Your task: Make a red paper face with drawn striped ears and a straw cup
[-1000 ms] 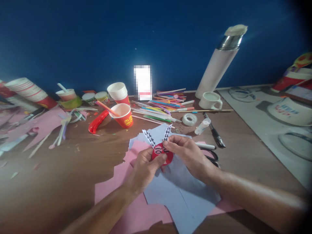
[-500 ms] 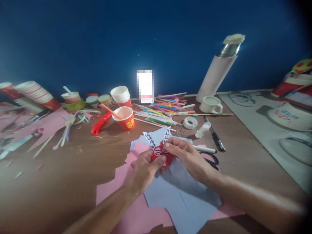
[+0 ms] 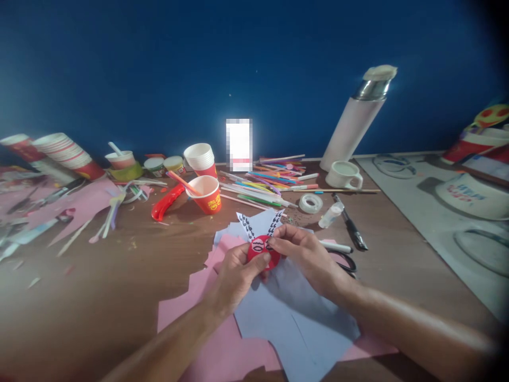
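Above the stacked paper, my left hand (image 3: 234,276) grips the lower left of a round red paper face (image 3: 262,262), thumb across its front. White patches with black drawn eyes show on the face. Two pointed white strips rise from its top like ears: a left strip (image 3: 246,225) and a right strip (image 3: 275,222), both covered in black curls. My right hand (image 3: 310,254) pinches the face's upper right edge at the foot of the right strip, partly covering one eye. Beneath lie light blue paper (image 3: 294,329) and pink paper (image 3: 186,318).
Black-handled scissors (image 3: 345,262), a white marker (image 3: 338,247), a glue bottle (image 3: 331,215), a black pen (image 3: 353,228) and a tape roll (image 3: 310,203) lie right of the hands. Behind are drinking straws (image 3: 258,196), a red paper cup (image 3: 207,199), a mug (image 3: 344,174) and a leaning flask (image 3: 353,127).
The right strip now leans further out to the right and shows more of its length. Both hands keep hold of the face. The whole view has shifted slightly.
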{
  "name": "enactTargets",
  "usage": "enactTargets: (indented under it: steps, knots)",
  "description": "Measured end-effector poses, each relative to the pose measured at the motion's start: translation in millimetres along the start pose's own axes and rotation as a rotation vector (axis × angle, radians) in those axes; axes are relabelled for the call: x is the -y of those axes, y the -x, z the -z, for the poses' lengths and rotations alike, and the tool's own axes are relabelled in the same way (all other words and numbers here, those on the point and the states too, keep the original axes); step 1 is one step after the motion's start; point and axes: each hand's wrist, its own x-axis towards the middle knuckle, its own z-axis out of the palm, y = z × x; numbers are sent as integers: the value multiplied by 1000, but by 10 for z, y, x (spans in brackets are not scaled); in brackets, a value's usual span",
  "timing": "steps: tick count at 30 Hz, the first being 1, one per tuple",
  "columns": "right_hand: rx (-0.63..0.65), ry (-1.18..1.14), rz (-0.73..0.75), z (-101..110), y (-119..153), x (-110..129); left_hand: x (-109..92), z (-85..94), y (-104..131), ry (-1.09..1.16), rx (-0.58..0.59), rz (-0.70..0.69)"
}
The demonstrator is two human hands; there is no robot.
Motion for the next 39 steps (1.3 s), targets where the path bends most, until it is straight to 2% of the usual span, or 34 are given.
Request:
enactTargets:
  steps: [9, 13, 16, 19, 22, 28, 32, 39]
  knots:
    - [-15, 50, 9, 14, -12, 27, -6, 26, 30, -6, -52, 27]
    - [70, -14, 18, 33, 0, 7, -19, 31, 31, 13, -47, 13]
    - [62, -62, 66, 67, -5, -18, -71, 25, 37, 82, -43, -8]
    - [21, -104, 101, 99, -32, -52, -137, 26, 40, 158, -11, -22]
    - [37, -137, 81, 112, -66, -86, -182, 29, 42, 208, 72, -7]
    - [171, -49, -36, 118, -85, -62, -221, 5, 81, 182, 214, 123]
    - [306, 32, 21, 158, -88, -38, -226, -13, 96, 155, 260, 189]
    - [374, -43, -15, 194, -100, -50, -224, -26, 102, 104, 240, 212]
